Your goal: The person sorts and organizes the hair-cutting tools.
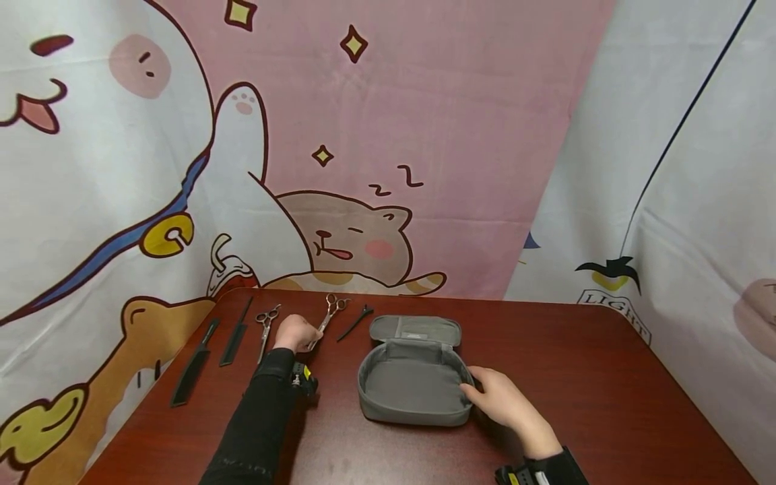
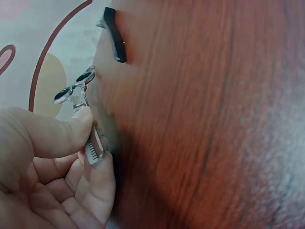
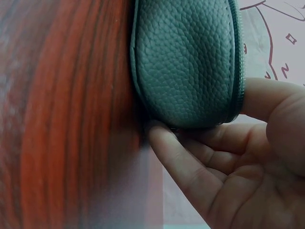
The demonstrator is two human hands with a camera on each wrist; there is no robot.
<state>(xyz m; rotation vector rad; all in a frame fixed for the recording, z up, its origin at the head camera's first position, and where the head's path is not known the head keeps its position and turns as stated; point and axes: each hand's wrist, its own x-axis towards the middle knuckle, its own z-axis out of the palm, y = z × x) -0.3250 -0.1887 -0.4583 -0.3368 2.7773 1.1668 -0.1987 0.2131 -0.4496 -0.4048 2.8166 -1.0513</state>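
Observation:
Between thumb and fingers, my left hand [image 1: 295,333] pinches a pair of thinning scissors [image 1: 333,308] by the blades. In the left wrist view, the toothed blade [image 2: 93,151] shows below the thumb and the finger rings point away. At the table's middle stands a grey zip case [image 1: 418,415], its lid folded back and its inside bare. My right hand [image 1: 506,403] grips the case's right wall, thumb over the rim and fingers outside. Up close in the right wrist view are the pebbled side of the case [image 3: 186,62] and its zip edge.
A black hair clip [image 1: 356,323] lies between the thinning scissors and the case. Left of my left hand are another pair of scissors [image 1: 265,329], a black tail comb [image 1: 234,341] and a wider handled comb [image 1: 191,374]. A printed cloth [image 1: 461,168] hangs behind the brown table [image 1: 582,377].

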